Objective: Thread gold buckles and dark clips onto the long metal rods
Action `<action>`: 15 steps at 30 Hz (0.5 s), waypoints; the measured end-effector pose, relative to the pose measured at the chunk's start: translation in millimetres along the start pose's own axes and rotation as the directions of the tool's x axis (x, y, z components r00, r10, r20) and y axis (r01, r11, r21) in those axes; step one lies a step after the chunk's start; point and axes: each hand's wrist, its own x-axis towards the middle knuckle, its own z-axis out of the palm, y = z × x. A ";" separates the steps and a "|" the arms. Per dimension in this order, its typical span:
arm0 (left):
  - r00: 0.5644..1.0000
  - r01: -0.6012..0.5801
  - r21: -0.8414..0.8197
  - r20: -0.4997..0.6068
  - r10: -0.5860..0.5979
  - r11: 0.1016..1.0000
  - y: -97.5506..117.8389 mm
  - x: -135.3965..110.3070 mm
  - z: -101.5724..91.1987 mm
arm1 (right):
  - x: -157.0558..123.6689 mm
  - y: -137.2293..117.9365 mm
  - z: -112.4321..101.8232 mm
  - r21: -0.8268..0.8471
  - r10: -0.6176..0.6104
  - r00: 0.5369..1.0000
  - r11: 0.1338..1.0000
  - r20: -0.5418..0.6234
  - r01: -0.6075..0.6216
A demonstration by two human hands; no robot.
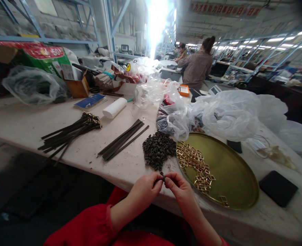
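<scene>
At the table's front edge, my left hand [146, 187] and my right hand [181, 189] meet, fingertips pinched on one small dark loop [162, 175]. The fingers cover much of it. Just beyond them lies a heap of similar dark loops [158, 149]. To the right of the heap, gold rectangular buckles [195, 163] are spread over the left side of a round gold-coloured tray [232, 171]. Several flat dark straps [124, 140] lie left of the heap. Farther left is a bundle of dark straps [70, 133] with gold buckles at one end.
Clear plastic bags [227, 111] crowd the table's back right. A white roll [115, 107] and a blue booklet [90, 101] lie at the back left, near cardboard boxes [75, 83]. A black pad [278, 188] sits right of the tray. A person [198, 66] is beyond the table.
</scene>
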 end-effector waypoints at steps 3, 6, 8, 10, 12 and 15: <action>0.999 -0.029 -0.076 -0.016 0.028 0.997 5.4 -3.9 -0.8 | -1.5 2.9 3.5 0.021 0.002 1.000 1.000 -0.025 -0.001; 1.000 -0.014 -0.100 -0.028 0.011 0.995 5.7 -6.7 -0.4 | -4.7 6.0 9.2 0.065 0.012 0.998 0.998 -0.055 -0.009; 0.999 -0.007 -0.124 -0.044 0.002 0.992 3.2 -7.8 0.7 | -8.5 5.8 11.5 0.067 0.000 0.998 0.998 -0.066 0.004; 0.999 -0.010 -0.164 -0.047 0.002 0.986 0.5 -9.0 1.4 | -13.0 3.6 11.2 0.036 -0.045 0.998 0.998 -0.054 0.047; 1.000 -0.019 -0.203 -0.024 0.015 0.979 -0.1 -10.9 1.1 | -17.1 1.3 9.3 0.011 -0.096 0.994 0.995 -0.043 0.096; 0.999 -0.039 -0.237 0.013 0.044 0.971 3.8 -15.7 -0.4 | -20.6 2.0 7.3 0.098 -0.056 0.997 0.993 -0.057 0.061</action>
